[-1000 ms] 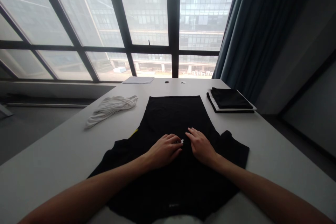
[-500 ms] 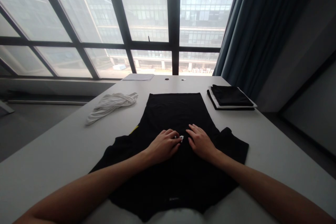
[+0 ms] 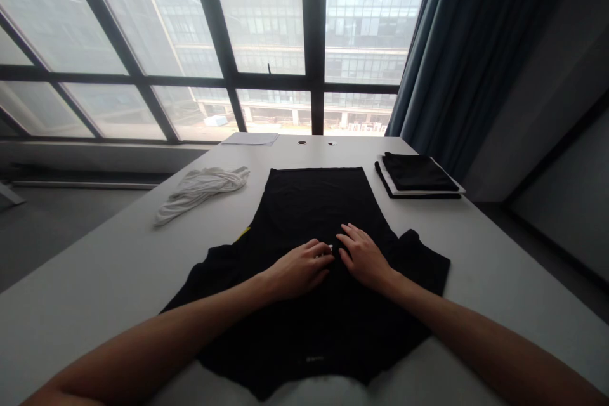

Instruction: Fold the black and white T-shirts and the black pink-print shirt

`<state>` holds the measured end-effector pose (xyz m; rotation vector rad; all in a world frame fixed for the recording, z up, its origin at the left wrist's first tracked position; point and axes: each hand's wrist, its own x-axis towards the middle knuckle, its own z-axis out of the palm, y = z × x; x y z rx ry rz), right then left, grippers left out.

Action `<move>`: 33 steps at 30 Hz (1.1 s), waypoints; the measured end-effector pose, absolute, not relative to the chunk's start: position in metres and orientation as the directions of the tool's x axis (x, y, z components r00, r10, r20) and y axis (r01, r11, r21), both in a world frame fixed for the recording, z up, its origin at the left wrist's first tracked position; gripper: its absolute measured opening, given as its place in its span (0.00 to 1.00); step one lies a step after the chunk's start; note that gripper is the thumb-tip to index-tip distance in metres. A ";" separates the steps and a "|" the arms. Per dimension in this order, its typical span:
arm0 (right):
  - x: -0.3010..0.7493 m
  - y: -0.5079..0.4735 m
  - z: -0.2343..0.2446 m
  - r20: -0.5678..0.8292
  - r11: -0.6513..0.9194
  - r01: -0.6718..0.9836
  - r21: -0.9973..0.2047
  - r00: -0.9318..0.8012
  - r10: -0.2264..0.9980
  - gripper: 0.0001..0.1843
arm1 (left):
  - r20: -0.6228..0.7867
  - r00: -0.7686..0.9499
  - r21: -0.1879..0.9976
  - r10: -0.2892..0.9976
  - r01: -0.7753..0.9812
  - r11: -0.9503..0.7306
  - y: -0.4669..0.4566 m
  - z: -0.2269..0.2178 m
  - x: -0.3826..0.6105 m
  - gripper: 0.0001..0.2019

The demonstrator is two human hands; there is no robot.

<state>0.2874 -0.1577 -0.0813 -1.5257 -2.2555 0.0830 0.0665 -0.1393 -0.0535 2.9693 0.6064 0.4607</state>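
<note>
A black T-shirt [image 3: 318, 196] lies spread out, its neckline toward me and its hem toward the window. My left hand [image 3: 303, 268] rests on the middle of the shirt, fingers slightly bent and holding nothing. Its fingertips cover most of a small white mark [image 3: 330, 248] on the fabric. Just to the right, my right hand [image 3: 364, 258] lies on the cloth with its fingers apart. A narrow gap separates the two hands. One sleeve reaches out on the right; on the left, a bit of yellow [image 3: 242, 235] shows at the shirt's side edge.
The shirt is on a white table [image 3: 504, 292]. A crumpled white garment [image 3: 202, 190] lies at the left edge, and a stack of folded black and white clothes [image 3: 419, 174] sits at the back right. White sheets [image 3: 250, 138] lie at the far end, before windows and a blue curtain [image 3: 428, 76].
My left hand has shifted slightly to the right, covering more of the white mark. My right hand and the shirt look almost the same as before.
</note>
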 end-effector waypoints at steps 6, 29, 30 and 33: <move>0.288 -0.157 -0.082 0.305 0.403 0.873 -0.274 -0.319 0.897 0.22 | 0.231 0.880 0.211 0.415 0.371 -0.904 -0.139 -0.047 0.066 0.10; 0.288 -0.157 -0.080 0.365 0.476 0.808 -0.346 -0.351 0.862 0.18 | 0.267 0.822 0.254 0.503 0.444 -0.859 -0.140 -0.051 0.068 0.11; 0.288 -0.157 -0.079 0.379 0.500 0.789 -0.358 -0.366 0.850 0.16 | 0.268 0.819 0.251 0.508 0.450 -0.857 -0.140 -0.051 0.068 0.11; 0.288 -0.158 -0.075 0.405 0.562 0.743 -0.362 -0.418 0.813 0.12 | 0.288 0.802 0.222 0.524 0.477 -0.851 -0.139 -0.053 0.068 0.13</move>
